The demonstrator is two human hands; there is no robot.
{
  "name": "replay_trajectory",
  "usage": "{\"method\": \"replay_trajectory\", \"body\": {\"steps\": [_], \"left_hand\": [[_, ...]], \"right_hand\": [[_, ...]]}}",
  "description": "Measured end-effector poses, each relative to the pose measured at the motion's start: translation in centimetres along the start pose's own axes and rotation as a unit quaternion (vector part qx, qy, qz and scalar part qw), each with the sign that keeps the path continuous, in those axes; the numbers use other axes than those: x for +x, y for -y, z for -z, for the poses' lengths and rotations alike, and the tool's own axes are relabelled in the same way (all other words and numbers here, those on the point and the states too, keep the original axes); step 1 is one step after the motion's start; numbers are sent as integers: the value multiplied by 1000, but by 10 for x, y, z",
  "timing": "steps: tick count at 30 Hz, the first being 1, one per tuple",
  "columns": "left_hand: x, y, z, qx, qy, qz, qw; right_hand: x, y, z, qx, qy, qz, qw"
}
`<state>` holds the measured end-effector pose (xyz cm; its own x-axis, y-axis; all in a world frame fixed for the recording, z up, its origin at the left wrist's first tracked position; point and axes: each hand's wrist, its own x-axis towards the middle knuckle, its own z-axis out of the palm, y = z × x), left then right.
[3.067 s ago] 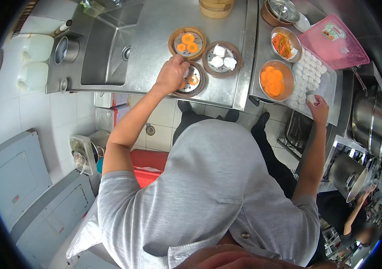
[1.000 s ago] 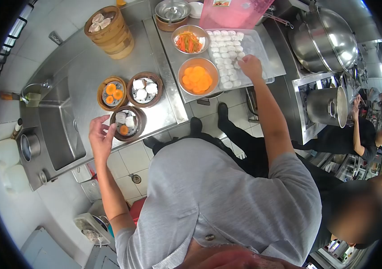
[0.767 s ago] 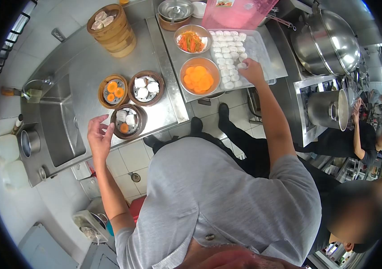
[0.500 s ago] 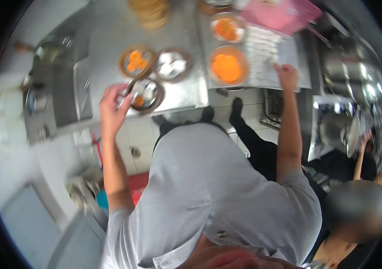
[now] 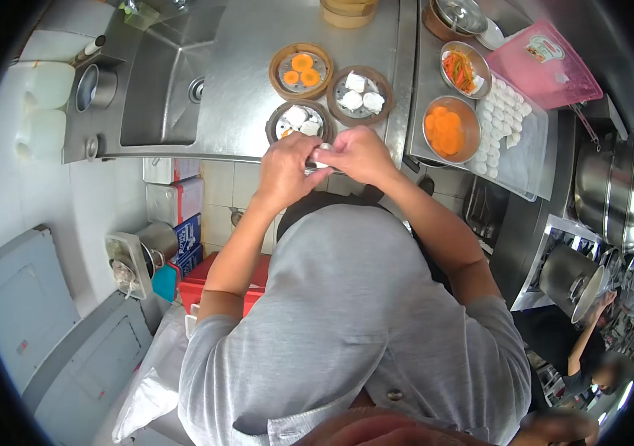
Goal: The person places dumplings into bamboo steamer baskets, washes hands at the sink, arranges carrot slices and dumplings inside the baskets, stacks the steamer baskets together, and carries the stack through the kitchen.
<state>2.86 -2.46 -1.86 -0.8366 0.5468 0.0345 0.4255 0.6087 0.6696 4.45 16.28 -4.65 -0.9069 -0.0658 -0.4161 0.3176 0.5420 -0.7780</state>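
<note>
Single view, worn on head, facing forward and steeply down; shirt (image 5: 317, 297) very near, hands (image 5: 283, 169) mid-frame, worktop (image 5: 239, 97) beyond; wide, bowed edges, dark corners.

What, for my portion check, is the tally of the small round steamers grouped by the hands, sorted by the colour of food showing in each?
Steamer with orange only: 1
Steamer with white only: 1
Steamer with orange and white: 1
Total: 3

Shiny metal counter (image 5: 239, 85) — matt wooden steamer baskets (image 5: 275, 70), smooth pink plastic container (image 5: 555, 73), matt cloth shirt (image 5: 332, 297).
</note>
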Motion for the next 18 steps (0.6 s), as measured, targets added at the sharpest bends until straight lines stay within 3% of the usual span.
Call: {"method": "replay_trajectory", "body": {"steps": [3,8,11,18], "left_hand": [[-4,12,5,39,-59,-14,997],[-4,42,10,54,-65,76,993],[4,63,6,162,-60,92,981],[19,82,-18,231,1,146,962]], "right_hand": [[10,8,-17,6,27,2,1000],[13,4,-22,80,35,37,995],[5,-13,-3,45,31,28,998],[-9,-71,13,45,12,-24,999]]}}
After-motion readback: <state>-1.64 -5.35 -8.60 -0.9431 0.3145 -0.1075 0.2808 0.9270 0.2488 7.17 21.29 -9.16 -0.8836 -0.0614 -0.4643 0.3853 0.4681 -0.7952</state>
